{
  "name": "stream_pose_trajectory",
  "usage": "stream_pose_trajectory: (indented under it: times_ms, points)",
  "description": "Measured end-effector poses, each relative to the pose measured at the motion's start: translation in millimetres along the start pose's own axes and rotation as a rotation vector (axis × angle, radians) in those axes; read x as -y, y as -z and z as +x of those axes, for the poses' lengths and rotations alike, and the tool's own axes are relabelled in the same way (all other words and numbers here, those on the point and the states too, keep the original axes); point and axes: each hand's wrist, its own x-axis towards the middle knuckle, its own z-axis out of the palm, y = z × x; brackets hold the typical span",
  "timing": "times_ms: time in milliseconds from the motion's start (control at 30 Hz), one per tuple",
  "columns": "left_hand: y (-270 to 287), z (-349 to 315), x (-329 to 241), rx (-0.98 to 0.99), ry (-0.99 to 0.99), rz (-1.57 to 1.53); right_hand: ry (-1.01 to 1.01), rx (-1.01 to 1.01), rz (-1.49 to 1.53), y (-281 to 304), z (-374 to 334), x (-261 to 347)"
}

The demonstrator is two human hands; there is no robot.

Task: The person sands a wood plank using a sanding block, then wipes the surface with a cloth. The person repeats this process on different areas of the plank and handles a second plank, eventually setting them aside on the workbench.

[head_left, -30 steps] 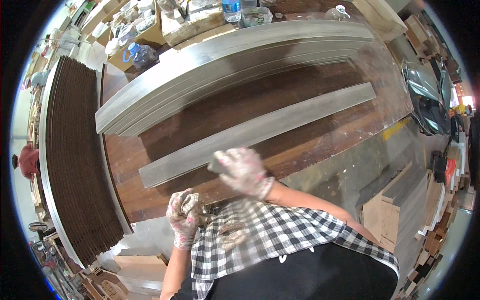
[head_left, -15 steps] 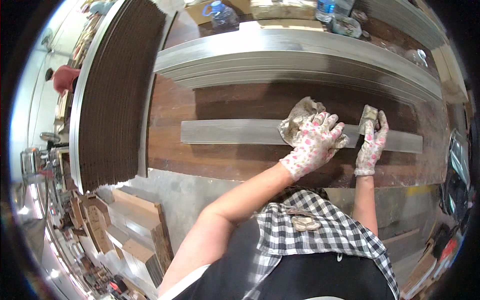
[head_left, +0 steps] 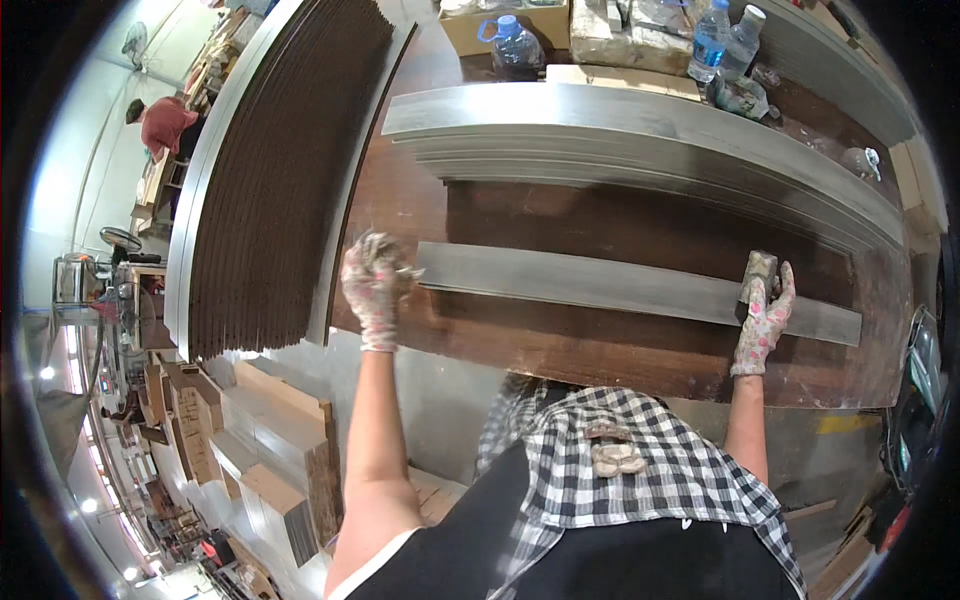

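A long grey metal strip [head_left: 580,281] lies across the brown wooden table. At its left end, just past the edge, is my left hand [head_left: 370,300] in a floral-patterned glove. Its fingers are closed on a crumpled, dirty rag [head_left: 382,250], a little blurred by motion. My right hand [head_left: 762,325], gloved alike, rests over the right part of the strip. Between its thumb and fingers it grips a small worn greyish block [head_left: 759,270], whose exact kind I cannot make out.
Behind the strip lies a stack of similar metal strips [head_left: 640,125]. A tall row of stacked strips [head_left: 270,190] stands left. Plastic bottles [head_left: 710,45], a blue-capped jug [head_left: 517,50] and a cardboard box [head_left: 465,32] sit at the back. A person in red [head_left: 168,125] is far left.
My left hand has swept left with the rag, from the strip's middle to beyond its left end. My right hand keeps its place by the strip with the block. The view has shifted.
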Motion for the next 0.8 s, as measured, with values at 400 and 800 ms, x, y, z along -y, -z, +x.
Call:
stream_pose_trajectory:
  times_ms: [400,800]
  points:
    - [5.8,13.8,-5.2,0.216,-0.090,0.376,0.014,-0.014,-0.073,15.4,2.9,-17.5]
    - [-231.9,-136.9,-88.7,0.458,-0.798,0.644,-0.010,-0.057,0.021,-2.6,-9.3,-4.3]
